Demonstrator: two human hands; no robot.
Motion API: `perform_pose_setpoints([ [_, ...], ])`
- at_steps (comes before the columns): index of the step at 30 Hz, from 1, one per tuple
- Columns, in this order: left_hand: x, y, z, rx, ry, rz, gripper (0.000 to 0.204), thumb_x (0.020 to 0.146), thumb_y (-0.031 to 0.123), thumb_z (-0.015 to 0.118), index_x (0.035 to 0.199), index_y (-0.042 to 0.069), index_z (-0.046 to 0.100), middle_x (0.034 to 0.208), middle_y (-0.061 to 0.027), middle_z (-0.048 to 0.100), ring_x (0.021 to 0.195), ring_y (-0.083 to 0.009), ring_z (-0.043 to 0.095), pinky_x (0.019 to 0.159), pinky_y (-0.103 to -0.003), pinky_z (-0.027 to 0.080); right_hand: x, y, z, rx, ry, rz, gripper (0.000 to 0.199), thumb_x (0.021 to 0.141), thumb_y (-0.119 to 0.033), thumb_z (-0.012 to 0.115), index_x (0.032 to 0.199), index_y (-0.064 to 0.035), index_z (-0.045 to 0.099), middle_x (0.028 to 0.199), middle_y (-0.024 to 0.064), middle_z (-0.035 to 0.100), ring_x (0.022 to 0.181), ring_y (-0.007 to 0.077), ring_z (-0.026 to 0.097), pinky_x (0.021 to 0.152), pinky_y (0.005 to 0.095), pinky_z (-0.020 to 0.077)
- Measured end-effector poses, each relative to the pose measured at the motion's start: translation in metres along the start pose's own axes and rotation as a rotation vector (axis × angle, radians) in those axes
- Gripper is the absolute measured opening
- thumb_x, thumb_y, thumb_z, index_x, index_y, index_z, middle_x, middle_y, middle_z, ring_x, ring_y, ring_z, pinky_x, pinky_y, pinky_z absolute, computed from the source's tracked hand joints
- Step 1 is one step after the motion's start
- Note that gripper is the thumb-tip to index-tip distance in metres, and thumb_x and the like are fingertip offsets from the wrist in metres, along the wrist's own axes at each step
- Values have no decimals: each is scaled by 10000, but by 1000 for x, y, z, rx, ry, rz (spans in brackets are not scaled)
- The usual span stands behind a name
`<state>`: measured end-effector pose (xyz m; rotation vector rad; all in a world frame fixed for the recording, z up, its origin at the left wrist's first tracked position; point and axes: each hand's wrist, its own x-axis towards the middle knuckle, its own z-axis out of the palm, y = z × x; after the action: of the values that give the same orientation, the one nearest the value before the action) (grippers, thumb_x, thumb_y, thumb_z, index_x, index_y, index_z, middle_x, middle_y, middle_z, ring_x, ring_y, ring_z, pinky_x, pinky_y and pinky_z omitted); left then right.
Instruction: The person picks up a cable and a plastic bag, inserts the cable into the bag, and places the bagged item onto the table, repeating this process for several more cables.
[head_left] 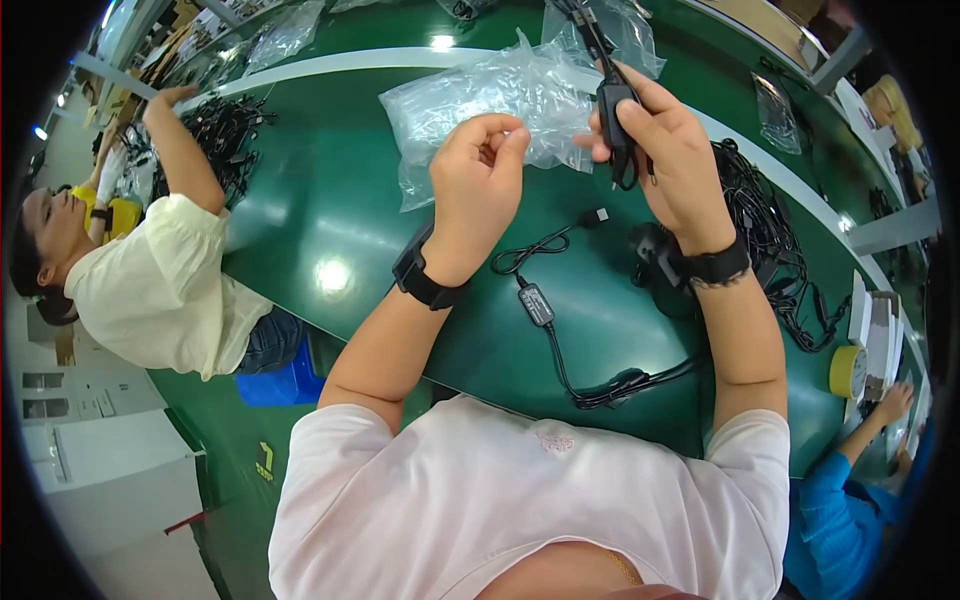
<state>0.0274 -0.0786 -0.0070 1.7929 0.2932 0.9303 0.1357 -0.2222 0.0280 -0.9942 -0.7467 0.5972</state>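
On our green tabletop (290, 205), the clear plastic bags (450, 105) lie flat across the pale strip at the far edge. Toward the right edge sits a tangled cable heap (765, 230), seemingly not yet sorted. A loose cable (537, 303) lies toward the near edge, only partly gathered. Our right hand (680, 155) grips a black cable bundle (618, 115) above the far side; we judge its gathering largely done, bagging left. Our left hand (472, 190) is curled, thumb against forefinger; we cannot tell whether it pinches anything.
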Motion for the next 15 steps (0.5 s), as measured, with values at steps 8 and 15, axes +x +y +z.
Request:
perform_pose_setpoints([
  [8, 20, 4, -32, 19, 220, 82, 130, 833, 101, 588, 822, -26, 563, 695, -25, 565, 563, -65, 481, 506, -199, 401, -18, -40, 12, -916, -321, -154, 393, 839, -80, 504, 1220, 12, 477, 770, 42, 542, 622, 89, 474, 573, 210, 397],
  [15, 21, -2, -37, 206, 266, 258, 81, 813, 81, 599, 804, 9, 563, 732, -61, 552, 653, -143, 502, 573, -248, 413, -14, -47, 5, -1005, -476, -156, 411, 827, -123, 505, 1218, 2, 481, 759, 47, 537, 609, 104, 475, 558, 218, 393],
])
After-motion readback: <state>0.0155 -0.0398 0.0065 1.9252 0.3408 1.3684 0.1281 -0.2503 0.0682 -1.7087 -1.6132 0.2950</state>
